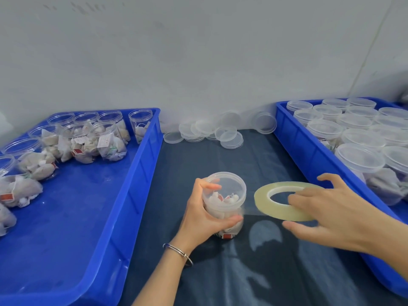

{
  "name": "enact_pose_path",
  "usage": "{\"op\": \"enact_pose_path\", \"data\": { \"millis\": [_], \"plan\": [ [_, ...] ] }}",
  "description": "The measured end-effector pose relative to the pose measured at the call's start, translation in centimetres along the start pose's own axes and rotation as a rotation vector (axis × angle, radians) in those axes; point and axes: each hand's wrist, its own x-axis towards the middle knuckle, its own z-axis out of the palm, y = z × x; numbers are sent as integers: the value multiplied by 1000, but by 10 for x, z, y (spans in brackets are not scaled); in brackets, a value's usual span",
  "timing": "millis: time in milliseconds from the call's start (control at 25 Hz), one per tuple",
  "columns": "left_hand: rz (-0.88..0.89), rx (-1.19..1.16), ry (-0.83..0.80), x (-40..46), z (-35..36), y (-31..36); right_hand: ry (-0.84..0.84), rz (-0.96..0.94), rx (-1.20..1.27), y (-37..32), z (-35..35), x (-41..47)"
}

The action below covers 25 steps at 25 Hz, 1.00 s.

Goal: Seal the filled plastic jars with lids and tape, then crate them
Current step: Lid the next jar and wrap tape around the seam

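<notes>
- Your left hand was wrapped round the jar at lower centre of the frame, fingers curled over its top edge and thumb across the body; the jar stood on the dark mat with its lid already on.
- Your right hand gripped the tape roll just right of the jar, fingers over the rim and through the core, thumb beneath it.
- A clear strip appeared to run from the roll to the jar's side below the lid, so I judged you were partway through taping this jar; how far round the tape reached could not be told.
- Done: the blue crate at right held many lidded jars, which I took for finished ones. Whether each carried tape was too fine to see.
- Left: the blue crate at left held open jars of tea bags, none lidded, grouped at its upper left, so a good share of the work remained.
- Spare lids lay in a loose pile at the mat's far edge by the wall, upper centre.
- Cut off: both crates ran past the frame edges, so neither count was complete.
- Hidden: your left palm covered the jar's near-left side, and the tape's free end was nearly invisible against the mat.
</notes>
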Motion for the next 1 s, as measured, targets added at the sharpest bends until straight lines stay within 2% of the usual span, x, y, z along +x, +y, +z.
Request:
{"op": "enact_pose_path", "data": {
  "millis": [280, 480, 600, 800, 920, 1000],
  "plan": [
    [-33, 0, -69, 7, 1, 4, -73, 125, 59, 39, 12, 20],
    [-60, -58, -59, 6, -4, 1, 42, 195, 120, 25, 27, 64],
    [-56, -98, -84, 5, -7, 0, 95, 181, 85, 13, 27, 89],
    [-56, -132, -135, 7, -12, -2, 68, 105, 145, -4, 19, 113],
    [-113, -144, -234, 11, -22, 3, 75, 48, 175, -15, 15, 113],
    [-172, -104, -351, 18, -33, 10, 17, 15, 219, -17, 14, 111]
  ]
}}
